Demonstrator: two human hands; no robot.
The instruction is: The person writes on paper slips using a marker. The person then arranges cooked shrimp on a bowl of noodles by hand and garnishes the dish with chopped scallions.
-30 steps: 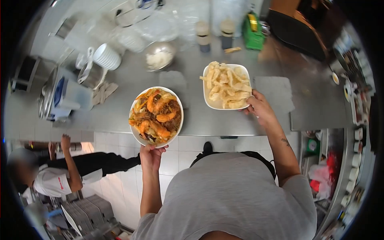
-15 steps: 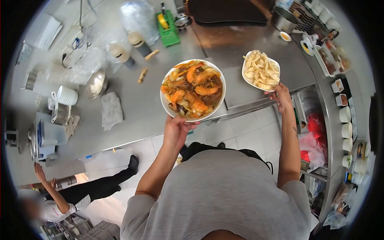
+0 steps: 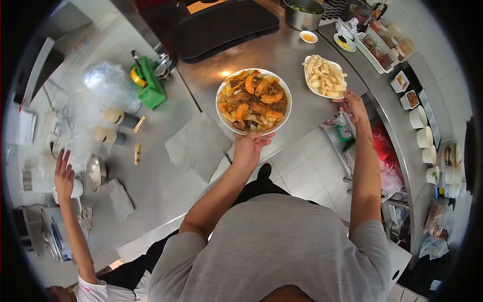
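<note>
My left hand (image 3: 250,150) supports a round white bowl (image 3: 218,107) from its near edge, fingers partly hidden beneath it. Large orange shrimp (image 3: 272,97) lie on brown noodles and vegetables in that bowl. To the right, my right hand (image 3: 354,106) grips the near right corner of a smaller, squarish white bowl (image 3: 311,89). Pale curled crackers (image 3: 325,75) are heaped in it. Both bowls are held level above the steel counter, side by side with a small gap between them.
A black tray (image 3: 221,27) lies at the back, beside a steel pot (image 3: 304,19) and a small sauce dish (image 3: 308,37). A grey cloth (image 3: 197,146) is on the counter. At left, a co-worker's hand (image 3: 64,176) reaches over the counter. A side shelf (image 3: 402,146) curves along the right.
My view has turned, and both bowls are now nearer the black tray, with my hands still holding them. The co-worker has come closer on the left, an arm stretched over the counter.
</note>
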